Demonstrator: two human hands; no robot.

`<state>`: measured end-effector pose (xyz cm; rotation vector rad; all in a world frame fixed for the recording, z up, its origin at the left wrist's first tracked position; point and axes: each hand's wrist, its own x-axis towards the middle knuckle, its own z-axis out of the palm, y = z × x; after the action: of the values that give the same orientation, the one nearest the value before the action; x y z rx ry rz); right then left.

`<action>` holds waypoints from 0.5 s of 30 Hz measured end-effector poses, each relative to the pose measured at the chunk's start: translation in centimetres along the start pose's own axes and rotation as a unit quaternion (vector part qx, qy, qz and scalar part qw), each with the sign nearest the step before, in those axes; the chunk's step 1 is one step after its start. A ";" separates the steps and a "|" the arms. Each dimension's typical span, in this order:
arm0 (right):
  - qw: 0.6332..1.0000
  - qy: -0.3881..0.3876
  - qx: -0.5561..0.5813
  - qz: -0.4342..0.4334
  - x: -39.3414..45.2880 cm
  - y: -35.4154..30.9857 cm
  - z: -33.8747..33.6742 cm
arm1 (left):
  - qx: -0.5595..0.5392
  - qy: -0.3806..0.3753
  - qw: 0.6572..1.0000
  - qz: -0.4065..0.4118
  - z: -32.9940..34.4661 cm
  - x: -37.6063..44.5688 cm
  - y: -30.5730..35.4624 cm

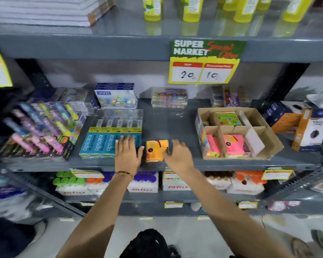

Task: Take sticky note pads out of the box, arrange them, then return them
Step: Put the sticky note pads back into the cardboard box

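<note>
A small stack of orange sticky note pads [156,150] stands on the grey shelf [168,118] near its front edge. My left hand [128,155] lies flat just left of the stack, fingers spread over the blue pencil boxes. On the stack's right side my right hand [179,156] hovers with fingers apart, at or very near the stack's edge. To the right sits the cardboard box [268,144] with dividers. It holds pink pads [233,146] in front and green pads [227,118] at the back.
Blue apsara pencil boxes [99,144] sit left of the stack, with colourful pen packs [39,131] further left. Orange and white boxes [309,129] stand right of the cardboard box. A price sign [203,62] hangs from the shelf above. Lower shelves hold fitfizz packs [142,183].
</note>
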<state>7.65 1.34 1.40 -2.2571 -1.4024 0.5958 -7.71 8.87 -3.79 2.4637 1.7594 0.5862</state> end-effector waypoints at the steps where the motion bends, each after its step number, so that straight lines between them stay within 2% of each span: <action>1: 1.000 -0.021 -0.009 0.005 -0.1 -0.7 1.1 | 0.000 0.000 1.000 -0.007 0.1 -0.1 -0.5; 3: 0.999 -0.036 -0.019 0.019 -0.2 -1.7 2.8 | -0.009 0.004 1.000 -0.009 0.4 -0.1 -0.8; 7: 0.997 -0.014 -0.072 0.019 -0.1 -2.5 4.6 | -0.035 0.017 0.999 -0.005 0.7 -0.2 -0.8; 15: 0.993 0.010 -0.116 0.017 0.2 -2.2 4.9 | -0.029 0.029 0.999 -0.001 1.0 -0.4 -0.9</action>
<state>3.37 2.99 -1.39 -2.4644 -1.4930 0.4374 -8.29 8.97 -5.08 2.4299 1.7382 0.7040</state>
